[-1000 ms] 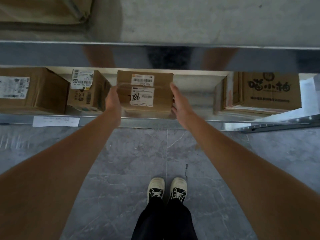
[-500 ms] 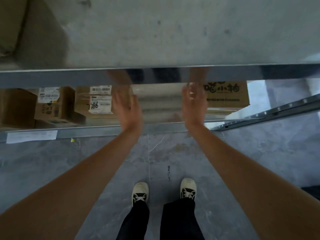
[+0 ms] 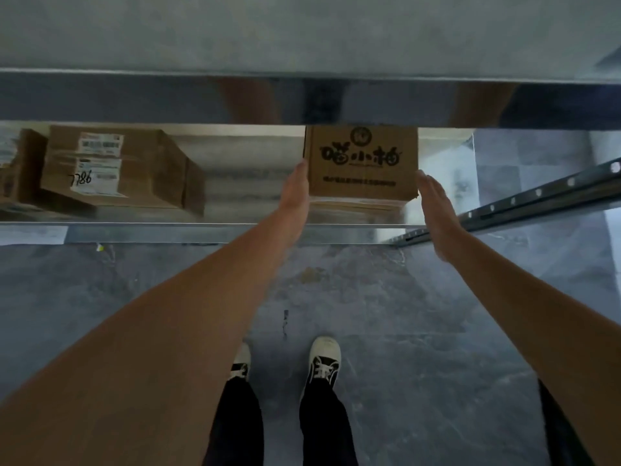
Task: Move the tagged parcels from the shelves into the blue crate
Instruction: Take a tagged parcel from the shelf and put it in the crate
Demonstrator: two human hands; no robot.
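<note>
Your left hand point(image 3: 295, 188) lies flat, fingers straight, against the left side of the printed box point(image 3: 363, 161) at the right end of the lower shelf point(image 3: 208, 227). Your right hand point(image 3: 437, 210) is open, fingers straight, just beside the box's right edge. A labelled box point(image 3: 111, 168) sits well apart, toward the shelf's left end.

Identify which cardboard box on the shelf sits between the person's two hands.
The box with large black printed characters, at the shelf's right end; the box marked 7786 stands far left and bears white shipping labels.

Metal shelf point(image 3: 235, 183) with cardboard boxes point(image 3: 114, 166).
</note>
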